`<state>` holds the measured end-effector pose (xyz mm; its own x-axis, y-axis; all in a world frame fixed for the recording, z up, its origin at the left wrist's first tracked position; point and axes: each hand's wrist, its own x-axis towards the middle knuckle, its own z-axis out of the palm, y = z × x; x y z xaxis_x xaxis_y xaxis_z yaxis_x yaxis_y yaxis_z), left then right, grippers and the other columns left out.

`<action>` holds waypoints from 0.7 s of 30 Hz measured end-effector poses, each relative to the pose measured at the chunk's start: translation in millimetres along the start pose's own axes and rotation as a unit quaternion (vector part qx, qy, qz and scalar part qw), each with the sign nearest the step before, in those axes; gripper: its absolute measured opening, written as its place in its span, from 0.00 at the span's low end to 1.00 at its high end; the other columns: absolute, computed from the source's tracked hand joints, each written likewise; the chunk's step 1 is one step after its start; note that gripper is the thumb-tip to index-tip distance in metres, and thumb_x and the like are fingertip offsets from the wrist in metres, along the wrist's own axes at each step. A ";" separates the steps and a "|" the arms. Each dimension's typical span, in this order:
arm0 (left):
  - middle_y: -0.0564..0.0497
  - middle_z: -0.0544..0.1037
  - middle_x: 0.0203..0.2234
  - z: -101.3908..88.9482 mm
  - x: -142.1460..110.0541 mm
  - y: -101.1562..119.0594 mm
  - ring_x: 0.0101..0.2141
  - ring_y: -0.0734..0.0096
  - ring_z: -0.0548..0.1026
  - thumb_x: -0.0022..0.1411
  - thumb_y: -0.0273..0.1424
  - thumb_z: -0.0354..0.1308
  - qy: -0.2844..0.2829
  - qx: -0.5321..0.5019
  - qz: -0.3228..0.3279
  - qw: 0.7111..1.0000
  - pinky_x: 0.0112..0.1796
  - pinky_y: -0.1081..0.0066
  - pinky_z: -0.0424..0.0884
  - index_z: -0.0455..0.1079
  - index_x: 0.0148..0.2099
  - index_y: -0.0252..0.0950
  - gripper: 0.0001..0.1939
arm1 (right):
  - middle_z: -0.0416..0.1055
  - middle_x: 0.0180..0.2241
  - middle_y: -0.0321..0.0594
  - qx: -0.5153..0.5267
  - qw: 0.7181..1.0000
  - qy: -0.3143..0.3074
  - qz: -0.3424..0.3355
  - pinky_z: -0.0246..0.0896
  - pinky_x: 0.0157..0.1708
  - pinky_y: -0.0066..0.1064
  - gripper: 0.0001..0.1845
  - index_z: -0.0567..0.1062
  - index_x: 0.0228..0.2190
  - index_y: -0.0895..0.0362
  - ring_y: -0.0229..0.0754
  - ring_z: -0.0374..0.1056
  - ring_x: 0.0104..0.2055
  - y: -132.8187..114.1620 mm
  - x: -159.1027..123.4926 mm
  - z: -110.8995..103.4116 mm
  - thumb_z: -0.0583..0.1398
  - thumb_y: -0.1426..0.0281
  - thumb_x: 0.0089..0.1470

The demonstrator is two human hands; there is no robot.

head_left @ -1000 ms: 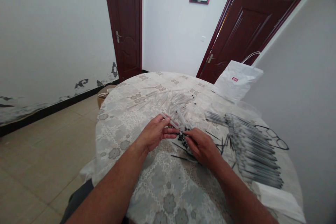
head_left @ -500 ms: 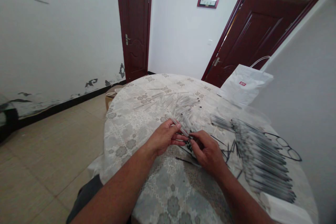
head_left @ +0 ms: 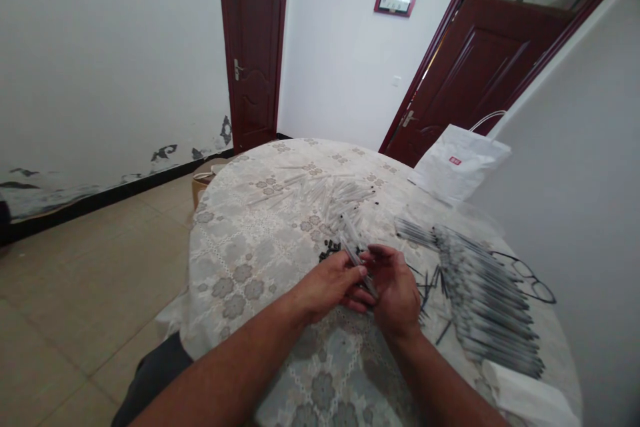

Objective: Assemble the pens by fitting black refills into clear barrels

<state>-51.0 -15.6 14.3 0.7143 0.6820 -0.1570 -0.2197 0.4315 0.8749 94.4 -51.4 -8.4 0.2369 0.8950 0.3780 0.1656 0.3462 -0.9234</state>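
Note:
My left hand [head_left: 330, 285] and my right hand [head_left: 397, 287] meet over the round table [head_left: 240, 240], both pinched on one clear pen barrel [head_left: 354, 255] that points up and away from me. A small heap of black caps [head_left: 330, 250] lies just beyond my left fingers. Behind them a loose pile of clear barrels [head_left: 333, 197] is spread on the lace cloth. Thin black refills [head_left: 425, 280] lie to the right of my right hand.
A long row of finished pens [head_left: 487, 300] runs along the table's right side, with spectacles [head_left: 533, 280] beyond it and a white paper bag [head_left: 457, 163] at the back right. White cloth [head_left: 530, 393] lies at the near right edge. Two dark doors stand behind.
Both hands have drawn nearer to me and closed together round the barrel. The black caps, covered before by my hands, now show beyond my left fingers.

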 end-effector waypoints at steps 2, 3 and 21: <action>0.42 0.79 0.36 0.1 0.5 -0.8 0.30 0.64 0.81 0.63 0.35 0.59 -0.007 -0.014 -0.012 1.000 0.30 0.67 0.77 0.65 0.51 0.35 0.17 | 0.75 0.37 0.46 0.079 0.996 0.040 0.027 0.70 0.38 0.39 0.26 0.72 0.45 0.54 0.47 0.74 0.40 -2.9 2.0 1.2 0.43 0.53 0.66; 0.42 0.79 0.36 -1.0 1.0 -0.4 0.31 0.62 0.81 0.63 0.36 0.60 -0.013 -0.033 -0.022 0.999 0.30 0.66 0.77 0.66 0.50 0.35 0.16 | 0.75 0.34 0.45 0.111 0.991 0.059 0.039 0.70 0.39 0.40 0.26 0.73 0.42 0.54 0.47 0.74 0.39 -5.1 3.8 1.6 0.43 0.53 0.66; 0.44 0.80 0.31 -34.6 7.8 35.6 0.36 0.62 0.82 0.70 0.30 0.51 0.169 -0.344 0.125 0.915 0.39 0.59 0.79 0.68 0.37 0.31 0.09 | 0.75 0.38 0.44 -0.434 0.880 -0.151 -0.120 0.61 0.45 0.36 0.10 0.78 0.39 0.56 0.46 0.68 0.42 -5.3 31.5 -39.8 0.56 0.70 0.60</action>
<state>-76.3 25.5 28.4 0.3632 0.9041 -0.2251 -0.7981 0.4266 0.4255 139.0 -36.2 11.0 -0.1481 0.9049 0.3991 0.8760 0.3073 -0.3717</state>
